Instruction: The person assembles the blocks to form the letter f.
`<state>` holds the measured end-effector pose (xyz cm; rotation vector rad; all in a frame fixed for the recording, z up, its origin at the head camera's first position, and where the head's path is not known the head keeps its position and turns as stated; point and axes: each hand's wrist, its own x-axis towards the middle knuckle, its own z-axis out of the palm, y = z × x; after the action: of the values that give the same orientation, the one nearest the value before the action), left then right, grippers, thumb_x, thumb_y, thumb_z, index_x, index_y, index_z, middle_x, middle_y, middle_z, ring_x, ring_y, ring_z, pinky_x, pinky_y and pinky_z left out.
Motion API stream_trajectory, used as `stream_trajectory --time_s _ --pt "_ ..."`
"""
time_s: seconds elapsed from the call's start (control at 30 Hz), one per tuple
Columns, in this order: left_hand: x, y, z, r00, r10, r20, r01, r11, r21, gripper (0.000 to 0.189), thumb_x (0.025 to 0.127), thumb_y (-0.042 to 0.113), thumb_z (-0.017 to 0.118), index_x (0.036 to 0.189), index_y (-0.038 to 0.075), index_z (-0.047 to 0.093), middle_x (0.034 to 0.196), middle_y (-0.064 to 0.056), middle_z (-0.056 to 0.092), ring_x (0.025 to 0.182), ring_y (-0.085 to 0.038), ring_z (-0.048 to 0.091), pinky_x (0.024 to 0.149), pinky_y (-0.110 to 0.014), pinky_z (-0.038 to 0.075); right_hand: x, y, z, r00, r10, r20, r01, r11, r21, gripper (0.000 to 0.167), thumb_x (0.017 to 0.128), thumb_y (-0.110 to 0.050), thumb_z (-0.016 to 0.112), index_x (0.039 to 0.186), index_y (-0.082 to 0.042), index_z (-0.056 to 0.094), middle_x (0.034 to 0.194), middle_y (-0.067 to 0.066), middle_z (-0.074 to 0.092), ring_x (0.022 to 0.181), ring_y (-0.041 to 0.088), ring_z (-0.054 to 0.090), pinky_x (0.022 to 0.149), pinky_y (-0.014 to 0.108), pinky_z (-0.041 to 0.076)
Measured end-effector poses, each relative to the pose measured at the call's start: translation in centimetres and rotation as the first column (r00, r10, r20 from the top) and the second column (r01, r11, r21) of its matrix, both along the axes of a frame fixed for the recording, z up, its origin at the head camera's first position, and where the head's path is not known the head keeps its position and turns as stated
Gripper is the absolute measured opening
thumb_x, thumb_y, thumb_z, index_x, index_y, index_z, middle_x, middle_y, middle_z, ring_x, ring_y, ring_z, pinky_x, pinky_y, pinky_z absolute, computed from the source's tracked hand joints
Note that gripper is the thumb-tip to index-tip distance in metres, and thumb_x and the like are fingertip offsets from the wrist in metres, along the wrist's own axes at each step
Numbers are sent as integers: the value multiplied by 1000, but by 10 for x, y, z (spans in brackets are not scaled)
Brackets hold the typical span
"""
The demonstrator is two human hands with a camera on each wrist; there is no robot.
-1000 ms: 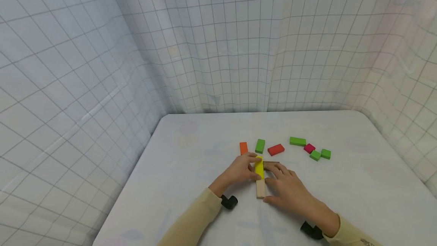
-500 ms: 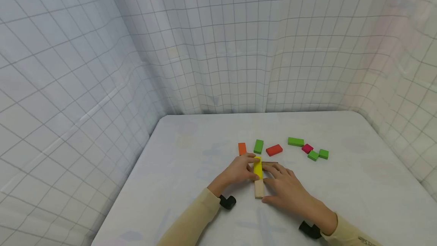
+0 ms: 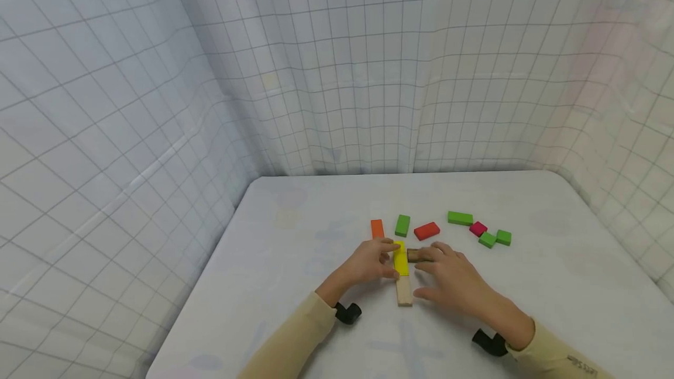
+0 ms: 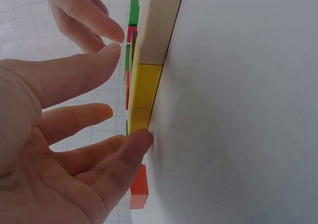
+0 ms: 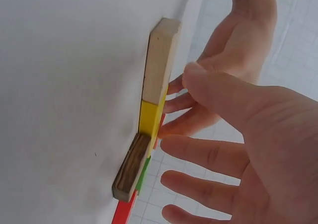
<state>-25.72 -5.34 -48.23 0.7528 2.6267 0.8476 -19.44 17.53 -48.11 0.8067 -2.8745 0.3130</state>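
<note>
A yellow block [image 3: 401, 263] lies on the table, end to end with a pale wooden block [image 3: 404, 291] on its near side. My left hand [image 3: 363, 263] is at the yellow block's left side; in the left wrist view, a fingertip [image 4: 139, 142] meets its far end. On its right lies a dark brown wood-grained block [image 5: 131, 167], one end close against the yellow block. My right hand [image 3: 455, 279] hovers around the brown block with fingers spread, partly hiding it in the head view. The right thumb [image 5: 196, 77] stands apart from the pale block.
Behind the hands lie an orange block [image 3: 377, 228], a green block [image 3: 402, 225] and a red block [image 3: 427, 230]. Farther right are a long green block [image 3: 460, 218], a crimson block [image 3: 478, 228] and two small green blocks [image 3: 487, 240]. Gridded white curtains [image 3: 337, 75] surround the white table [image 3: 295, 215].
My right hand has drawn back to the right, its thumb off the pale block. More of the brown block's top shows now. My left hand has hardly moved.
</note>
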Motion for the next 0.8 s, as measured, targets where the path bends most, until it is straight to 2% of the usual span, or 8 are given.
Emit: stream_trajectory --time_s 0.1,0.17,0.33,0.47,0.63,0.8 --pt "4 2 -1 1000 -1 -22 -1 996 -90 68 84 37 84 145 21 58 152 -2 48 131 -22 51 105 -41 45 -4 4 2 1000 0 -12 0 999 -37 55 78 -48 85 123 -18 75 129 5 64 126 32 50 90 56 51" --pt "8 2 -2 1000 -4 -17 2 991 -132 72 83 44 82 147 24 56 156 -1 42 139 -25 43 110 -46 39 -6 7 4 1000 -5 -14 4 998 -63 53 79 -43 86 125 -19 73 127 7 64 123 32 53 89 56 53" --pt "16 2 -2 999 -32 5 33 986 -161 84 79 54 82 150 24 51 162 -1 32 145 -23 35 112 -47 38 -12 12 7 1000 -19 19 21 991 -132 43 82 -32 85 121 -17 74 126 9 64 116 31 59 88 51 55" --pt "23 1 -2 998 -67 -4 65 982 -176 93 76 59 81 153 21 46 164 -3 26 147 -21 31 112 -43 38 -22 14 6 999 -23 27 27 989 -148 43 82 -26 85 122 -14 73 120 4 67 110 27 63 87 48 56" --pt "25 1 -5 995 -95 -43 85 977 -194 98 73 63 80 154 20 45 165 -5 25 147 -20 32 111 -40 39 -33 15 -1 998 -42 55 50 985 -165 45 82 -20 85 124 -10 71 118 4 69 108 26 64 88 47 55" --pt "27 -1 -7 992 -107 -60 94 977 -190 99 74 65 78 155 20 43 166 -4 23 148 -19 30 112 -39 38 -39 13 -8 995 -14 94 31 981 -191 40 83 -12 84 122 -10 72 117 2 69 108 25 63 91 47 54"
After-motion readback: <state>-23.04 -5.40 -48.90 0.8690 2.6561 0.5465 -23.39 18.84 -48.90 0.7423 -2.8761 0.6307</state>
